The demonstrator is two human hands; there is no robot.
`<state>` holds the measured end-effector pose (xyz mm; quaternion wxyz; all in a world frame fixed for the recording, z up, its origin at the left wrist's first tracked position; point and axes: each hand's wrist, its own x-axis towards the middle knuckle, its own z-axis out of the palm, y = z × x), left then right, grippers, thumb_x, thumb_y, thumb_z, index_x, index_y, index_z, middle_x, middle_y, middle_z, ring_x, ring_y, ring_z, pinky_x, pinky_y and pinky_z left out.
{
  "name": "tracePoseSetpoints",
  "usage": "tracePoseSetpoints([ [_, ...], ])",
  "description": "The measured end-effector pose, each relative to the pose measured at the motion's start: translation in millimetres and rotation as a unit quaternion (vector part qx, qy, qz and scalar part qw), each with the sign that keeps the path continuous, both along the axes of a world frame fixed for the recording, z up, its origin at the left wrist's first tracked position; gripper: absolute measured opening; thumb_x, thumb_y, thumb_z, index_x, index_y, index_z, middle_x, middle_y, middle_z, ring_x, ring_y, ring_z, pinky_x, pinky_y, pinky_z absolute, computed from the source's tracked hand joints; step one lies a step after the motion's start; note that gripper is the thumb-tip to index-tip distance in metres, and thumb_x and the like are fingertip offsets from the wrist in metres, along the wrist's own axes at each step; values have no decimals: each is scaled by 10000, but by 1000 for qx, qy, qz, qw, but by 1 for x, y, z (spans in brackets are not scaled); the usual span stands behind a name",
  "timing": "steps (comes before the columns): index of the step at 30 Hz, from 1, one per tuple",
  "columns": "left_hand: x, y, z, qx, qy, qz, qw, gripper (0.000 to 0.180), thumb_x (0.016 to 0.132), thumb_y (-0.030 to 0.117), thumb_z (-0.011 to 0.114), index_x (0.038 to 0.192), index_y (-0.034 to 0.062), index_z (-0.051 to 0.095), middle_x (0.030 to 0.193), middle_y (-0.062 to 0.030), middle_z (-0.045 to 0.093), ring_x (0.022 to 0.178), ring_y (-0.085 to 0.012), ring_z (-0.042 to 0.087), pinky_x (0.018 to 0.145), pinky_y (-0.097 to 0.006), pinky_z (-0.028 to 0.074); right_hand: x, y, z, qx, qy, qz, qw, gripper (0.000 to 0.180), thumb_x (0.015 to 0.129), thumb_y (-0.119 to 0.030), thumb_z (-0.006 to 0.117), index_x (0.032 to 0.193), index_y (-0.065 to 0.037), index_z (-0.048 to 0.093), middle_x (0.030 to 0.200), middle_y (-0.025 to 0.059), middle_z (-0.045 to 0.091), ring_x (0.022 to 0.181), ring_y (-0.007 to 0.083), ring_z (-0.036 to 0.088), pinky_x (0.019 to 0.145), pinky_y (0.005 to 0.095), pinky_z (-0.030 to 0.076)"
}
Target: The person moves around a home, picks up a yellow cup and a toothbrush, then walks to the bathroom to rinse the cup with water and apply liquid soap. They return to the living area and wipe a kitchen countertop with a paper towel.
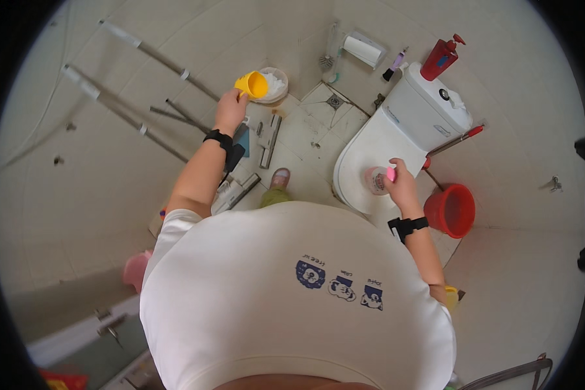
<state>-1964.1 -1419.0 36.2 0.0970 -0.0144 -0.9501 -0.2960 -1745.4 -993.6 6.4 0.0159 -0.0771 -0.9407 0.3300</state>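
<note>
White T-shirt (240,286) with short sleeves (181,226) is being worn, curved seam being seen along neckline (286,365). On front, slanting row of three small dark-blue cartoon animal figures (342,288) is being shown, tiny lettering being printed by each. On left wrist, black strap (220,138) is being worn, with black box (234,156) attached. On right wrist, similar black band (411,227) is being worn. Yellow-green trouser leg (275,197) and dull pinkish-brown shoe (280,177) are being seen. Left hand (230,112) and right hand (403,188) are being seen bare.
</note>
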Motion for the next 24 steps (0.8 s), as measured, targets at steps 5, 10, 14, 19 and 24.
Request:
tracePoseSetpoints([
  [5,-106,-8,-18,-216,40,-64,973,234,899,245,560,955,26,622,942,-175,634,862,-368,613,736,-457,492,-9,3,3,-56,-34,-121,991,419,783,-132,669,1171,-86,517,805,157,633,747,297,637,670,385,495],
  [10,-205,-12,-31,-418,8,-131,899,176,887,152,505,977,114,651,996,-86,648,932,-260,637,827,-411,482,-17,-29,15,-46,-74,-202,975,383,792,-133,693,1141,-59,556,762,129,626,698,251,624,656,348,496],
  [14,-275,-17,-36,-511,-7,-152,846,184,885,143,500,964,155,666,983,-49,662,909,-228,648,905,-434,410,-42,-49,23,-35,-108,-222,968,374,802,-134,694,1143,-58,562,756,121,625,694,242,623,657,343,497],
  [19,-318,-18,-48,-569,-43,-156,806,164,896,156,511,918,173,673,916,-24,674,856,-212,659,884,-414,391,-66,-53,24,-36,-152,-240,958,374,807,-145,702,1143,-58,563,750,116,624,699,238,627,662,342,499],
  [24,-344,-24,-66,-562,-58,-175,806,143,904,170,519,906,166,662,927,-26,677,836,-204,661,908,-438,373,-96,-58,24,-21,-142,-233,962,359,819,-155,697,1140,-61,565,761,133,628,704,257,633,663,349,501],
])
